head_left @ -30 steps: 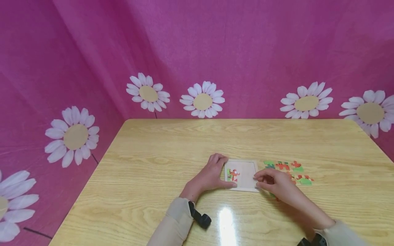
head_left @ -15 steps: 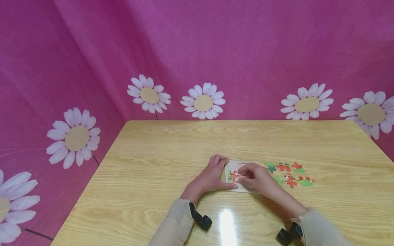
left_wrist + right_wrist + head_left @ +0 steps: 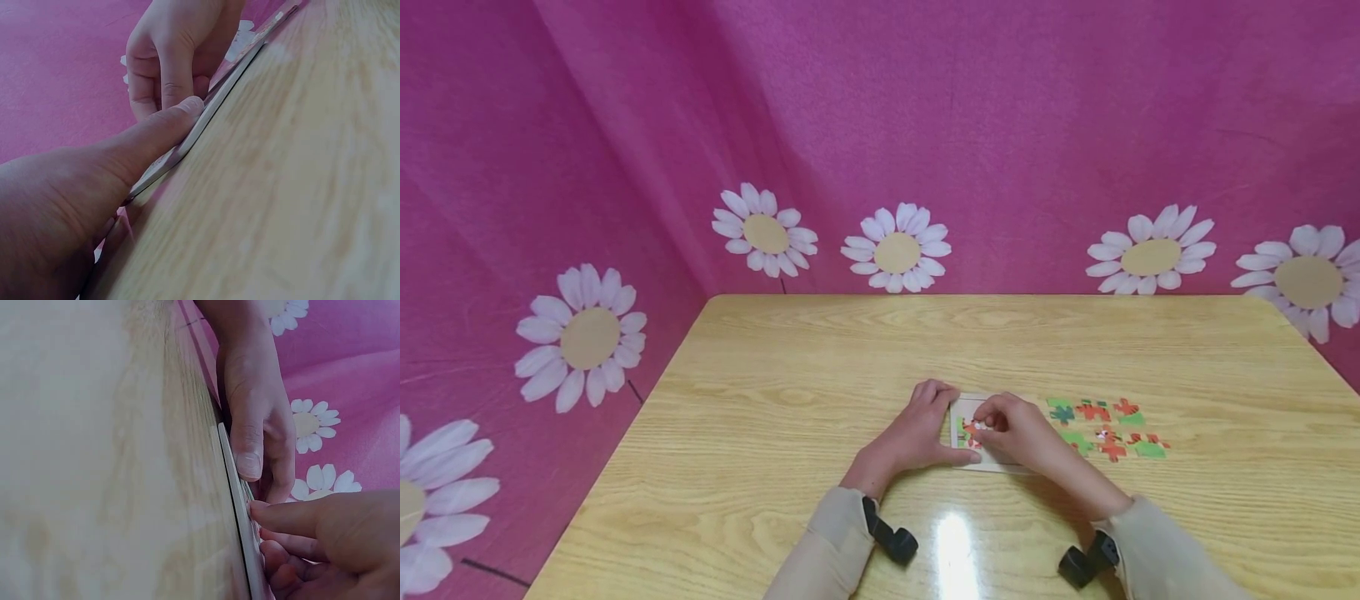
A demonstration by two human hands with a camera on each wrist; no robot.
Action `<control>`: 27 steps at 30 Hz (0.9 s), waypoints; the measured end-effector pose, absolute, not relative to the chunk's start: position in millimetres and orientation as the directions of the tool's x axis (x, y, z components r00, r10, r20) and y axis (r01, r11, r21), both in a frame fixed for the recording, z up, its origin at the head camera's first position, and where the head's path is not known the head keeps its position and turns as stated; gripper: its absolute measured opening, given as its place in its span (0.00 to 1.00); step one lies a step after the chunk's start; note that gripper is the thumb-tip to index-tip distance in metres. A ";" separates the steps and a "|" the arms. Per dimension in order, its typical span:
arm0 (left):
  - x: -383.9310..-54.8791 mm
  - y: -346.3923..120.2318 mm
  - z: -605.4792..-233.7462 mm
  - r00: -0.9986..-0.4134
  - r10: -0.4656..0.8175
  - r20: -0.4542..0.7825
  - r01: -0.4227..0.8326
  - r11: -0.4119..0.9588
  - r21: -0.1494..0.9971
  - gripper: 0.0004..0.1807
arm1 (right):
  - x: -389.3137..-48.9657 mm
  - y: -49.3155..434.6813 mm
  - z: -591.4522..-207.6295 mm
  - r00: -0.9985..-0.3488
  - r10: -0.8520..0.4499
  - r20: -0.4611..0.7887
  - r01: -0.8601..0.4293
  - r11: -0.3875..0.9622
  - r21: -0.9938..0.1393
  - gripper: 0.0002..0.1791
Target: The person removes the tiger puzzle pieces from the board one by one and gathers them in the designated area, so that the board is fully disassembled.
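A pale wooden puzzle tray [image 3: 1003,468] lies on the table, with joined picture pieces [image 3: 962,433] at its left side. My left hand [image 3: 913,433] holds the tray at its left end, fingers at the far corner and thumb along the near rim. In the left wrist view that thumb [image 3: 169,122] lies on the tray's edge. Over the tray, my right hand [image 3: 1022,432] pinches a puzzle piece against the pieces there; the fingers mostly hide it. The right wrist view has the right thumb [image 3: 284,517] and fingertips low over the tray's surface.
Several loose puzzle pieces [image 3: 1112,446], orange and green, lie in rows to the right of the tray. The wooden table [image 3: 775,358] reaches back to a pink curtain [image 3: 1000,125] with white flowers. A black wrist camera [image 3: 895,542] sits on each sleeve.
My right hand has moved left from the tray's right edge to the joined pieces, then slightly further left, uncovering loose pieces. The left hand keeps its place on the tray.
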State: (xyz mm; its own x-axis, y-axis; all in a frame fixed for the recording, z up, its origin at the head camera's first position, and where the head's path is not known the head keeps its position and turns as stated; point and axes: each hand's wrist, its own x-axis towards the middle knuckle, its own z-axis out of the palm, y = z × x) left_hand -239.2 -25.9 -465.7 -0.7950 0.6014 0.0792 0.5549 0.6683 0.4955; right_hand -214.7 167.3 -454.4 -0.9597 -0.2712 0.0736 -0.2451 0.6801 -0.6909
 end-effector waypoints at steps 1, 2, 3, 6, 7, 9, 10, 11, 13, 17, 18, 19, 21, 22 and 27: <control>-239.2 -25.9 -465.7 -0.795 0.602 0.077 0.554 0.668 0.498 0.49 | -215.4 167.3 -454.4 -0.960 -0.273 0.064 -0.239 0.679 -0.694 0.04; -239.2 -26.0 -465.6 -0.795 0.602 0.076 0.553 0.667 0.499 0.49 | -215.9 167.1 -454.3 -0.961 -0.273 0.054 -0.231 0.676 -0.699 0.04; -239.1 -25.9 -465.4 -0.795 0.603 0.074 0.552 0.666 0.501 0.49 | -216.2 166.8 -454.0 -0.962 -0.271 0.045 -0.223 0.675 -0.704 0.04; -239.0 -26.5 -465.0 -0.798 0.599 0.069 0.547 0.670 0.501 0.49 | -216.3 165.6 -453.8 -0.966 -0.257 0.023 -0.195 0.669 -0.717 0.05; -238.9 -26.7 -465.1 -0.799 0.598 0.068 0.546 0.672 0.500 0.49 | -215.9 165.3 -453.9 -0.967 -0.254 0.020 -0.190 0.665 -0.722 0.06; -238.8 -26.7 -465.5 -0.801 0.595 0.066 0.545 0.679 0.492 0.50 | -214.4 164.6 -453.9 -0.968 -0.251 0.028 -0.192 0.658 -0.728 0.07; -238.7 -26.7 -466.0 -0.802 0.594 0.065 0.545 0.683 0.487 0.50 | -213.7 164.3 -454.3 -0.968 -0.249 0.035 -0.196 0.656 -0.729 0.08; -238.7 -26.6 -466.5 -0.802 0.593 0.063 0.545 0.686 0.483 0.50 | -212.8 164.1 -454.5 -0.968 -0.247 0.044 -0.200 0.654 -0.730 0.08; -238.9 -26.1 -467.6 -0.801 0.595 0.065 0.550 0.689 0.471 0.51 | -210.7 163.6 -454.1 -0.969 -0.240 0.059 -0.207 0.653 -0.729 0.09; -238.7 -25.8 -468.8 -0.796 0.601 0.073 0.560 0.686 0.465 0.51 | -207.0 163.3 -454.4 -0.974 -0.210 0.080 -0.202 0.662 -0.721 0.08; -238.8 -25.6 -468.6 -0.795 0.602 0.075 0.562 0.685 0.464 0.50 | -206.3 163.3 -454.8 -0.975 -0.203 0.089 -0.203 0.664 -0.720 0.07; -238.7 -25.6 -468.4 -0.796 0.601 0.075 0.561 0.685 0.465 0.51 | -205.9 163.5 -455.7 -0.975 -0.196 0.100 -0.208 0.666 -0.717 0.07; -238.8 -25.4 -467.7 -0.798 0.599 0.073 0.558 0.686 0.467 0.51 | -205.4 163.2 -457.1 -0.975 -0.181 0.129 -0.218 0.661 -0.718 0.07; -238.8 -25.3 -467.2 -0.799 0.597 0.073 0.556 0.687 0.467 0.51 | -205.2 163.0 -457.8 -0.973 -0.177 0.149 -0.230 0.659 -0.716 0.06; -239.4 -24.9 -466.3 -0.798 0.598 0.074 0.557 0.684 0.470 0.50 | -202.7 161.2 -458.7 -0.959 -0.152 0.241 -0.281 0.638 -0.717 0.08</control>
